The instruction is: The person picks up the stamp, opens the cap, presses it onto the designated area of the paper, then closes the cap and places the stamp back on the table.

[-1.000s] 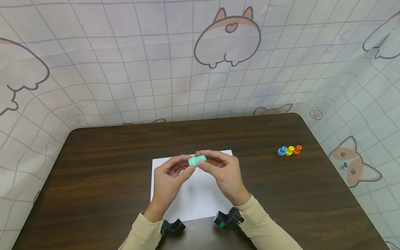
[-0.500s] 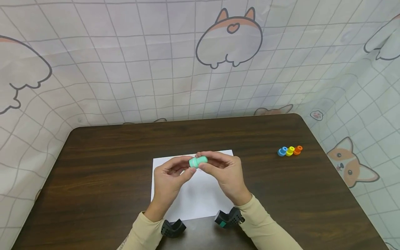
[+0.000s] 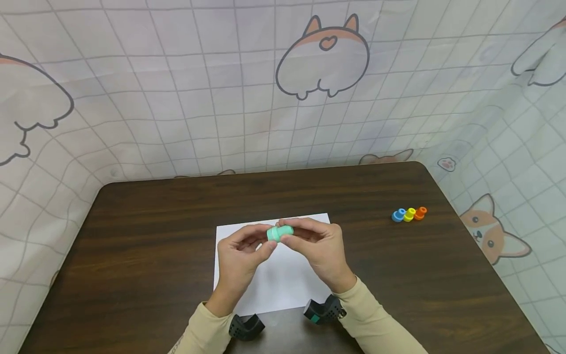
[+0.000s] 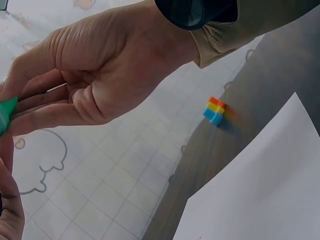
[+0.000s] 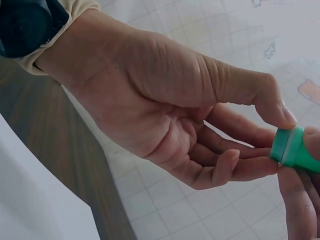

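A small mint-green toy stamp (image 3: 279, 233) with a wider end and a rounded narrow end is held level above the paper, between both hands. My left hand (image 3: 238, 255) pinches its wider left end between thumb and fingers. The narrow right end is pinched by my right hand (image 3: 325, 250). In the left wrist view, only part of the green stamp (image 4: 6, 112) shows at the left edge. A thin pale seam runs around the stamp (image 5: 296, 150) in the right wrist view. Fingertips hide some of its surface.
White paper (image 3: 287, 285) lies on the dark wooden table (image 3: 146, 260) under the hands, with a faint small mark near its top. Blue (image 3: 398, 215), yellow (image 3: 409, 214) and orange (image 3: 420, 213) stamps stand in a row at the right. A patterned cloth (image 3: 177, 98) hangs behind.
Both hands and the green stamp have sunk very slightly toward the person. Each hand keeps its pinch, and the row of stamps stays put.
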Available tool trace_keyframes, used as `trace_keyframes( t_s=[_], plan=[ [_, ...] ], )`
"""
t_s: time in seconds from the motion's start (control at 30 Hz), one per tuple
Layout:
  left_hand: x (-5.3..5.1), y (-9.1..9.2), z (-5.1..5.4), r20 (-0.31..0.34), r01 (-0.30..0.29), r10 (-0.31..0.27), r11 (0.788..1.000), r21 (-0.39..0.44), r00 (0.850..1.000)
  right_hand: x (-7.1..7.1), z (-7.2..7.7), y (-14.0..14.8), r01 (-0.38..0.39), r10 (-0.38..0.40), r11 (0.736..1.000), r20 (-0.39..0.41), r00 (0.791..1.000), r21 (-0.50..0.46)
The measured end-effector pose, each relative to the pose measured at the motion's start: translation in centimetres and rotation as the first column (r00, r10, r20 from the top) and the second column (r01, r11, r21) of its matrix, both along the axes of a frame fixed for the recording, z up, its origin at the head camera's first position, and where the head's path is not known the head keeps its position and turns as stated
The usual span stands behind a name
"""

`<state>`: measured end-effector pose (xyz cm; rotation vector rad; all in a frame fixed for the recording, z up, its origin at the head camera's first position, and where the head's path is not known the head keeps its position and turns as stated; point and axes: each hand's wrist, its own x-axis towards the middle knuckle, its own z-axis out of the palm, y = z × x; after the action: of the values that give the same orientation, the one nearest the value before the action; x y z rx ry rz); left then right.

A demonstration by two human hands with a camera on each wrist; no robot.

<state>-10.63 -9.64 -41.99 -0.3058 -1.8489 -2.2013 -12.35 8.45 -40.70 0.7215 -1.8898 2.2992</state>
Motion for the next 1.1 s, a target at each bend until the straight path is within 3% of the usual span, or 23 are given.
trace_keyframes(
  t_s=[0.5, 1.1],
  plan=[
    [-0.08, -0.22, -0.37, 0.036, -0.014, 0.015, 1.0, -0.011, 0.999, -0.34, -0.27, -0.07, -0.02, 0.02, 1.0, -0.066, 0.998, -0.004],
    [-0.15, -0.16, -0.24, 0.082, 0.009, -0.009, 1.0, 0.005, 0.997, -0.36, -0.21, 0.15, -0.014, 0.014, 1.0, 0.013, 1.0, 0.024]
  ],
)
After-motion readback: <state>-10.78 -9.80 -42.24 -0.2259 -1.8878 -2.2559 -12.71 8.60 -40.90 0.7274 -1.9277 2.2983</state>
